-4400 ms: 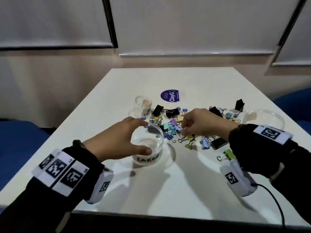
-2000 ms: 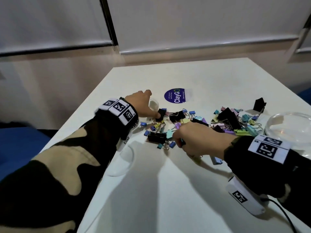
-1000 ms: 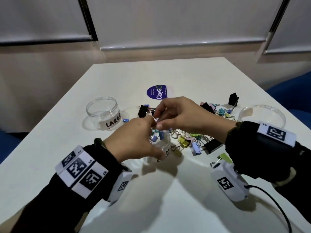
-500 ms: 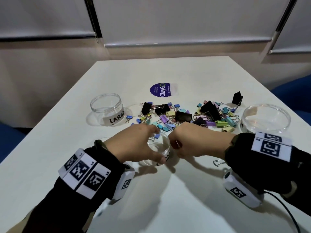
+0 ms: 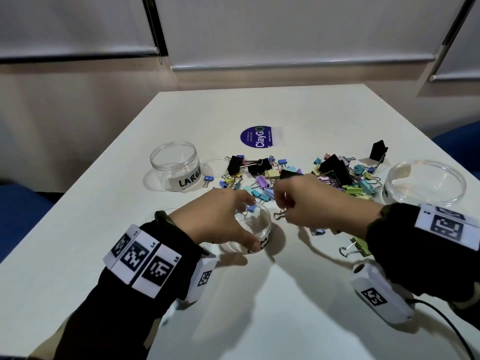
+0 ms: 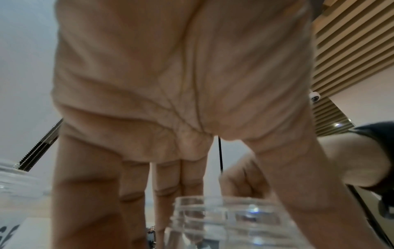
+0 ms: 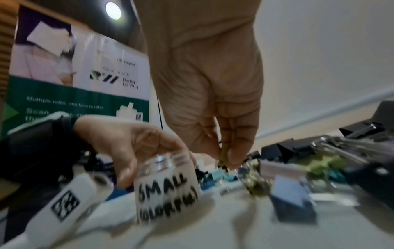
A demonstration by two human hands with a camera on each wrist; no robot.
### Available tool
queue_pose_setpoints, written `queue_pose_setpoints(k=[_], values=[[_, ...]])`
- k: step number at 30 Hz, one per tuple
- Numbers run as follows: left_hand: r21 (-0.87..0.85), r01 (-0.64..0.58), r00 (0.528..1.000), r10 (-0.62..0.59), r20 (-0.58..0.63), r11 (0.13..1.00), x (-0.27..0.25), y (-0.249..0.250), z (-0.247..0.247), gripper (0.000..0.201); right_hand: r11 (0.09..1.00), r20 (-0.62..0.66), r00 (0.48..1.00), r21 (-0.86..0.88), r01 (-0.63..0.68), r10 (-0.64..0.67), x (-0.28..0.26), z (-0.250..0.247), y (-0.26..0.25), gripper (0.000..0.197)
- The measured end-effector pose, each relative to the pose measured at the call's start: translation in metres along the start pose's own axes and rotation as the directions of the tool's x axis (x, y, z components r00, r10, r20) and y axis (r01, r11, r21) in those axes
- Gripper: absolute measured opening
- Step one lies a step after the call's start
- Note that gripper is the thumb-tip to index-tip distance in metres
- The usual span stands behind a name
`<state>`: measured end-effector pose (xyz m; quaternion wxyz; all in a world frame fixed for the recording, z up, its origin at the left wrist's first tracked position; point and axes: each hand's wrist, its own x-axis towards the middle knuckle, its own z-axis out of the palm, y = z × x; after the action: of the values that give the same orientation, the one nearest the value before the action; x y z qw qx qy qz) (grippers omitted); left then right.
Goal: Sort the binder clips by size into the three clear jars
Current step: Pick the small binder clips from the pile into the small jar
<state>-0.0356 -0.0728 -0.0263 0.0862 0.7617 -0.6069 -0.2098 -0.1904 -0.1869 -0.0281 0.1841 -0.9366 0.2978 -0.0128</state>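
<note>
Left hand (image 5: 220,222) grips the small jar (image 5: 255,231): thumb on its near wall, fingers curled over the far rim. Label in the right wrist view reads SMALL; jar stands upright on the table (image 5: 259,307), toward the near edge, centre-left.

Right hand (image 5: 309,203), just right of that jar: thumb and fingertips pinched together on a small clip (image 7: 224,157), yellowish as far as the blur allows, held above the table beside the jar mouth.

Binder clips (image 5: 298,178) lie in a loose scatter across mid-table, black large ones among pastel small ones. Jar marked LARGE (image 5: 176,168) stands toward the left edge; third jar (image 5: 426,183) near the right edge, label unreadable.

Handling judgement: clips are light, stiff, springy; wire handles tangle, so pinch the folded body, not the loops. Jars look light and slick, likely to slide unless steadied.
</note>
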Motion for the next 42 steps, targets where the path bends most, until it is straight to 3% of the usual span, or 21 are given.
queue_pose_setpoints(k=[3,6,9,12,15,19,24,36,38,42], values=[[-0.01,0.005,1.0,-0.005,0.003,1.0,0.001,0.0,0.0,0.08,0.955,-0.117,0.993,0.294,0.041,-0.007,-0.001,-0.017,-0.009,0.022],[-0.001,0.009,1.0,-0.009,0.001,1.0,0.002,0.0,-0.001,0.077,0.874,-0.08,0.996,0.48,0.081,-0.048,0.003,-0.019,-0.019,0.016],[-0.01,0.005,1.0,-0.005,-0.002,1.0,0.002,0.0,0.0,0.076,0.939,-0.142,0.99,0.336,0.068,-0.021,0.02,-0.014,-0.015,0.015],[-0.014,0.006,1.0,-0.006,-0.014,1.0,0.002,0.0,0.001,0.076,0.998,-0.067,0.997,0.049,0.038,-0.035,0.039,-0.007,-0.007,0.025],[-0.003,0.013,1.0,-0.013,-0.015,1.0,0.001,-0.002,0.0,0.078,0.986,0.057,0.993,-0.131,0.106,-0.099,0.052,0.002,-0.005,0.033],[0.003,0.022,1.0,-0.022,-0.012,1.0,-0.001,-0.005,-0.003,0.077,0.952,0.082,0.981,-0.24,0.192,-0.177,0.059,0.009,-0.005,0.025],[0.001,0.031,0.999,-0.031,-0.011,1.0,-0.002,-0.007,-0.005,0.075,0.951,0.061,0.979,-0.233,0.204,-0.195,0.062,0.014,-0.006,0.019],[0.002,0.119,0.992,-0.119,-0.031,0.993,-0.003,-0.021,-0.007,0.074,0.958,0.101,0.991,-0.267,0.107,-0.083,0.068,0.016,-0.004,0.032],[-0.004,0.124,0.992,-0.124,-0.029,0.992,-0.003,-0.022,-0.007,0.074,0.975,0.059,0.996,-0.208,0.076,-0.065,0.066,0.013,-0.004,0.026],[-0.018,0.135,0.99,-0.135,-0.026,0.991,-0.003,-0.024,-0.008,0.071,0.996,-0.016,0.999,0.085,-0.028,0.029,0.069,-0.004,0.0,0.025]])
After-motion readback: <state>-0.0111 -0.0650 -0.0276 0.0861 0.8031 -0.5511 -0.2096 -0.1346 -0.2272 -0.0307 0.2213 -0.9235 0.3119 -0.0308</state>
